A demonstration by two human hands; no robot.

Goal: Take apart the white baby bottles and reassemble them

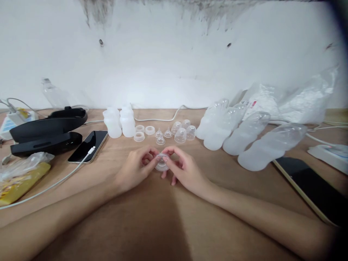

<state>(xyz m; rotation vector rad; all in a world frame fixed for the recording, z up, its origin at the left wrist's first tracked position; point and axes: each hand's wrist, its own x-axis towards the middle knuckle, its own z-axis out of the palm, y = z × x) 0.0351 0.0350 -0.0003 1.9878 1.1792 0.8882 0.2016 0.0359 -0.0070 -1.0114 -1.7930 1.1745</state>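
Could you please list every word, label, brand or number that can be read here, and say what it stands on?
No text is readable.
Plastic bag at the back right: its small red-and-dark marking is too blurred to read.
Held clear piece: no lettering visible.

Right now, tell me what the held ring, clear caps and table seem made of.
Held ring: probably plastic, smooth; translucent with highlights. Clear caps: likely hard plastic, glossy; see-through domes with glints. Table: perhaps wood or laminate, dullish; brown, faintly streaked.
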